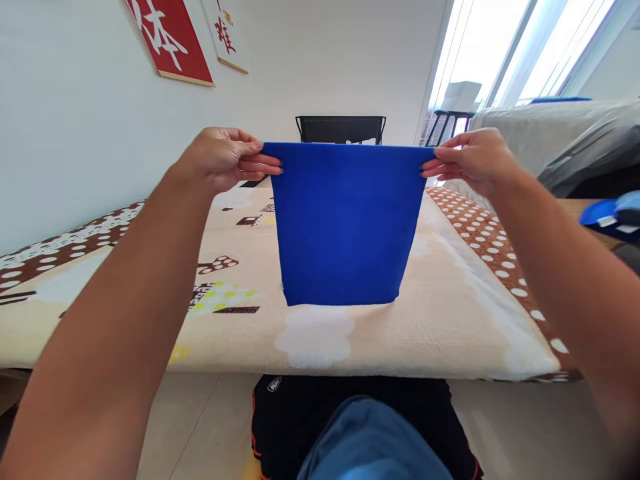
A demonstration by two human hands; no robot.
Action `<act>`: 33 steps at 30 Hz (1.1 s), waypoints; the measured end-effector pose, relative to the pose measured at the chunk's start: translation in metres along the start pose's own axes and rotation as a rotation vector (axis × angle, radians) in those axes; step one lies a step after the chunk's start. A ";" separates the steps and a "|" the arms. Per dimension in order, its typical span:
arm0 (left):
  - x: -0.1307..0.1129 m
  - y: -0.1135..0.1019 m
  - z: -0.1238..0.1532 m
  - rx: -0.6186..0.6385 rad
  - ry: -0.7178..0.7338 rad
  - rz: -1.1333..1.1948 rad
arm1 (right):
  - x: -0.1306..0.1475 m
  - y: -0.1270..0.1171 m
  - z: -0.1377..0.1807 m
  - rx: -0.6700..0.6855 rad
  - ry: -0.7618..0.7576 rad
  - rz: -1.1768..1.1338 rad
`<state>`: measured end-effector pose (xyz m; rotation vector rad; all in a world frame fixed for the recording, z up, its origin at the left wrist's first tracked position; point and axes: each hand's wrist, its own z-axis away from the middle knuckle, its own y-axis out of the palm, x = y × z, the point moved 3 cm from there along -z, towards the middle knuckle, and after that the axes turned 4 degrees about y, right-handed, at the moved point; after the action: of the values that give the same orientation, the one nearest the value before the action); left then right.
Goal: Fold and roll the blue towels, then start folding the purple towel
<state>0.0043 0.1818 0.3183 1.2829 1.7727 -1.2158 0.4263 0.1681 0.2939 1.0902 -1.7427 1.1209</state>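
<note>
A plain blue cloth (347, 223) hangs stretched between my two hands, its upper edge taut and level. My left hand (230, 157) pinches the top left corner between thumb and fingers. At the top right corner, my right hand (473, 160) pinches the cloth the same way. The lower edge hangs down at the bed's surface; whether it touches the blanket I cannot tell. Beneath it lies a cream patterned blanket (320, 340) with a brown, white-dotted border.
A black chair back (341, 128) stands behind the bed. To the right are a covered piece of furniture (525, 127), a blue item (600, 213) and a white box (461, 97) on a dark stand. A red scroll (173, 40) hangs on the left wall.
</note>
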 end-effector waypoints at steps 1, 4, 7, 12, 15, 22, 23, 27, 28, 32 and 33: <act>0.002 0.003 -0.002 -0.028 0.000 0.014 | -0.002 0.005 -0.005 -0.015 -0.008 -0.012; -0.001 0.009 -0.011 -0.106 0.087 0.049 | -0.002 0.016 -0.017 -0.105 -0.096 -0.078; -0.005 0.007 -0.012 -0.187 0.298 0.048 | 0.001 0.018 -0.021 -0.183 -0.273 -0.162; 0.027 -0.005 0.032 -0.147 0.416 -0.116 | -0.032 0.006 0.006 -0.019 -0.363 -0.057; 0.080 -0.002 0.090 0.110 0.289 -0.309 | -0.078 0.003 0.053 0.258 -0.247 0.188; 0.181 0.040 0.234 0.536 0.086 -0.448 | -0.178 0.020 0.180 0.709 -0.172 0.728; 0.185 0.045 0.245 0.545 0.082 -0.443 | -0.185 0.022 0.188 0.725 -0.192 0.772; 0.186 0.049 0.264 0.547 0.100 -0.454 | -0.196 0.020 0.202 0.776 -0.173 0.814; 0.185 0.048 0.265 0.558 0.108 -0.465 | -0.195 0.019 0.204 0.789 -0.166 0.811; 0.172 0.045 0.266 0.652 0.153 -0.550 | -0.189 0.019 0.207 0.857 -0.134 0.763; 0.167 0.048 0.264 0.665 0.184 -0.585 | -0.185 0.022 0.205 0.882 -0.128 0.743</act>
<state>-0.0126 0.0029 0.0580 1.2763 2.0384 -2.2154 0.4344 0.0267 0.0560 0.9960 -1.8282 2.4823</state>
